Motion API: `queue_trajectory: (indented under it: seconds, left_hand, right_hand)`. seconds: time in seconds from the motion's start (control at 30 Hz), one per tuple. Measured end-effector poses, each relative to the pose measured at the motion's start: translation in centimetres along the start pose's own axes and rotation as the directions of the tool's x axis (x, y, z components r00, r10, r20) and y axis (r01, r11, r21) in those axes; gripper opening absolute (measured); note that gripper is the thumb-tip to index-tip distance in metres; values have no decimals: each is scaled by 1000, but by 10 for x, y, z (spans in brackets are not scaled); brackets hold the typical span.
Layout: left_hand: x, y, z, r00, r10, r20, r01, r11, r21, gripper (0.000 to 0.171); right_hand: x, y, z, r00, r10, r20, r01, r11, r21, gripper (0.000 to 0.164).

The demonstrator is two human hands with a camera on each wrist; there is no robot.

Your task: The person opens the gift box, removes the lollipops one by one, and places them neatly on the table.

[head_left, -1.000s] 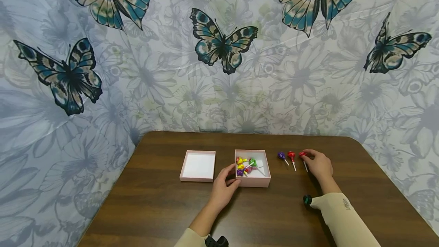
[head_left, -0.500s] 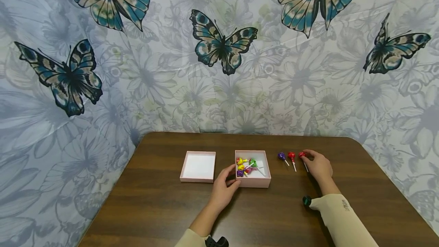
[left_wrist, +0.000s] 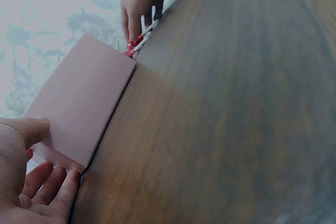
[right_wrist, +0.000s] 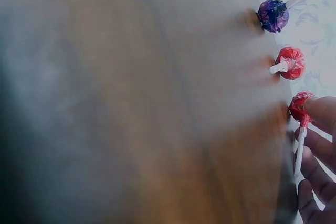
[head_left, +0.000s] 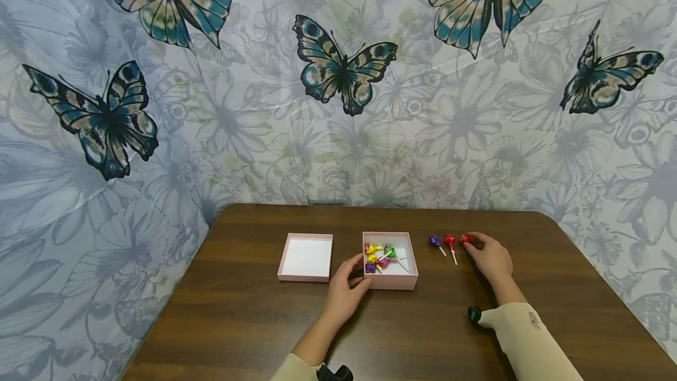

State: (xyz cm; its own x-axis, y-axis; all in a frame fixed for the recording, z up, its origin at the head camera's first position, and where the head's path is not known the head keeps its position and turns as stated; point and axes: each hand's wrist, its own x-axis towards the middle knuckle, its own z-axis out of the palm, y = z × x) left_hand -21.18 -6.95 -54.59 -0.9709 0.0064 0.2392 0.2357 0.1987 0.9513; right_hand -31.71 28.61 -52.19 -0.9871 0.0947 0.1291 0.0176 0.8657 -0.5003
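My left hand (head_left: 344,293) holds the pink box (head_left: 394,281) at its near left corner, thumb on the front wall and fingers along the left side. Inside the box lie several wrapped lollipops, among them a green one (head_left: 389,250) and yellow ones. To the right, my right hand (head_left: 491,257) pinches a red lollipop (right_wrist: 300,107) by its wrapped head, and the white stick points down past the fingers in the right wrist view. Beside it on the table lie another red lollipop (head_left: 449,240) and a purple one (head_left: 434,240), roughly in a row.
A shallow pink-edged lid (head_left: 305,257) with a white inside lies left of the box. All of this stands on a brown wooden table (head_left: 238,322). Behind the far edge hangs a butterfly-print cloth (head_left: 264,151).
My right fingers have shifted the red lollipop slightly left, closer to the other red one; its stick no longer shows in the head view. The left hand and box have stayed put.
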Motion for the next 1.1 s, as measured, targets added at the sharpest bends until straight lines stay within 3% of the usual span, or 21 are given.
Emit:
queue_trajectory:
  seconds: [0.4, 1.1]
  left_hand:
    - [0, 1, -1, 1000, 9, 12, -9, 1000, -6, 54]
    - [0, 1, -3, 1000, 5, 19, -5, 1000, -2, 54]
  right_hand:
    - [-10, 3, 3, 992, -82, -91, 86, 995, 41, 40]
    - [-26, 1, 0, 988, -127, -90, 135, 987, 89, 43]
